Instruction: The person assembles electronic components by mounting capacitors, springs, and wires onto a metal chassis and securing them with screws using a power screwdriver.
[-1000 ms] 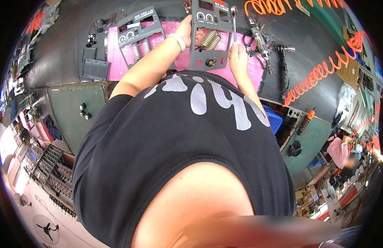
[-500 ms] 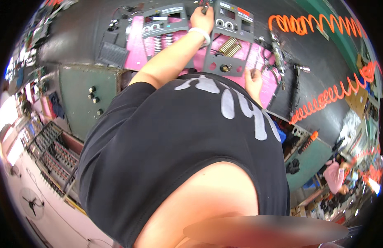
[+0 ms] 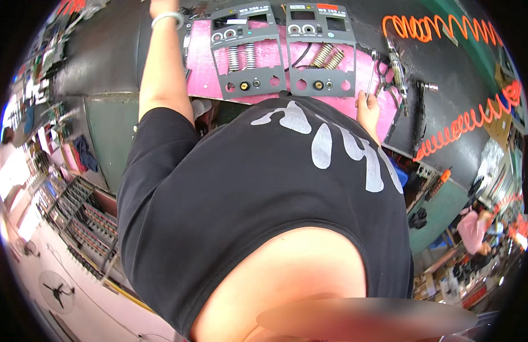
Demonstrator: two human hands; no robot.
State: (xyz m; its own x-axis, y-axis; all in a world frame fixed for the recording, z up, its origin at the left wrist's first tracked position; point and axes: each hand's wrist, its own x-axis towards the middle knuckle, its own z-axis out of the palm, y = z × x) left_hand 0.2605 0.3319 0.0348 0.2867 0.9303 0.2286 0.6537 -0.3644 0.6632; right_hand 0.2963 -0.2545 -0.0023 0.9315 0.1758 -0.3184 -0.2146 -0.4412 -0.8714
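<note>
Head view: the right hand (image 3: pixel 367 108) is closed around a thin metal wrench (image 3: pixel 371 73) at the near right edge of the pink mat (image 3: pixel 202 68), just beside the right grey panel (image 3: pixel 321 48); the left grey panel (image 3: pixel 247 51) touches it; the left hand (image 3: pixel 161 7) reaches to the workbench's (image 3: pixel 99 57) far edge, fingers cut off, grip not discernible; orange coiled hose (image 3: pixel 463 122) lies right.

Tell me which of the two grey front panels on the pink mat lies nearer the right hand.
The right-side grey panel, the one with slanted brass-coloured springs; the right hand sits just off its lower right corner. The left panel has upright silver springs.
</note>
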